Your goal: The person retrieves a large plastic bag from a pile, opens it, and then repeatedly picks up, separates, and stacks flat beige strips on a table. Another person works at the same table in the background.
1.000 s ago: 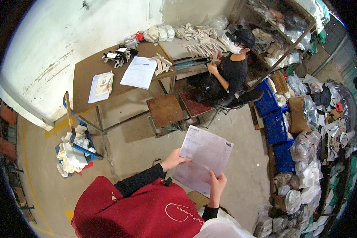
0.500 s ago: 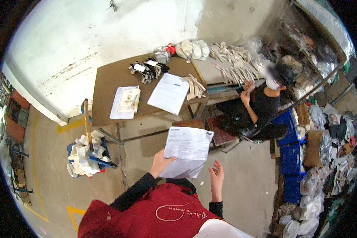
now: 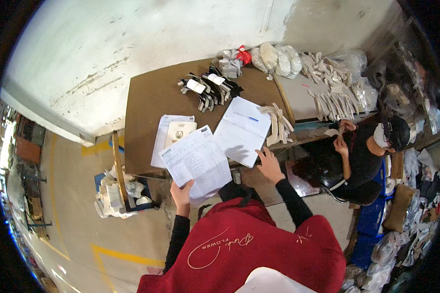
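My left hand (image 3: 181, 196) is closed on the lower left edge of several printed sheets (image 3: 198, 163). The sheets tilt over the table's near edge, overlapping a cream booklet (image 3: 181, 131) and other white papers. My right hand (image 3: 270, 166) is open, its fingers apart at the near right corner of an open notebook (image 3: 239, 134). Whether the fingertips touch the page I cannot tell. A blue pen (image 3: 252, 119) lies on the notebook. Right beside it is a small pile of beige fabric strips (image 3: 277, 128).
On the brown table (image 3: 151, 93) lie black-and-grey knitted bundles (image 3: 208, 93) with white bands. White bagged bundles (image 3: 278, 59) sit farther back. A seated co-worker (image 3: 369, 156) handles a pale piece at right. Blue crates (image 3: 369, 217) stand beyond; a loaded cart (image 3: 120, 193) is at left.
I have come closer to the table. My left hand has brought the sheets left, over its near edge. My right hand has risen from beside me to the notebook's corner.
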The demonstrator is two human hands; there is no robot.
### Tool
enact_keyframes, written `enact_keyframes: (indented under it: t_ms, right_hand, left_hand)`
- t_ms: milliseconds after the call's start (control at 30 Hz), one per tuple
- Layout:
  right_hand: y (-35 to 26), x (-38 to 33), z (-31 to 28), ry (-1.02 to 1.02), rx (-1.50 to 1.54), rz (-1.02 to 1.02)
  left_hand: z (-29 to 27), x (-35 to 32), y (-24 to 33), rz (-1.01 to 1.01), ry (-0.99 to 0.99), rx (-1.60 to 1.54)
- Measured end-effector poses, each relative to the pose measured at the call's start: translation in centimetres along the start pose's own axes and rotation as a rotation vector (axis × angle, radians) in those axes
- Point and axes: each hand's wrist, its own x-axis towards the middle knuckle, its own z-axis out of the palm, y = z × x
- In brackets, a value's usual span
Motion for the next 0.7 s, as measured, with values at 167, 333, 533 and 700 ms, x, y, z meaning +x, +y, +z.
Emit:
enact_keyframes:
  t_ms: [167,333,533,700]
  right_hand:
    - [6.7,7.8,2.5,-0.170,-0.567,-0.451]
    - [9.0,12.8,1.7,-0.335,-0.222,-0.664]
    - [12.1,12.5,4.7,-0.196,-0.273,-0.677]
    - [14.0,12.8,6.2,-0.219,-0.265,-0.687]
  left_hand:
    - [1.9,6.2,1.9,-0.061,0.026,-0.095]
    - [2.0,9.8,-1.9,-0.125,0.100,-0.252]
    - [4.4,12.0,-10.1,-0.239,0.070,-0.642]
    - [8.1,12.7,-13.5,-0.217,0.108,-0.522]
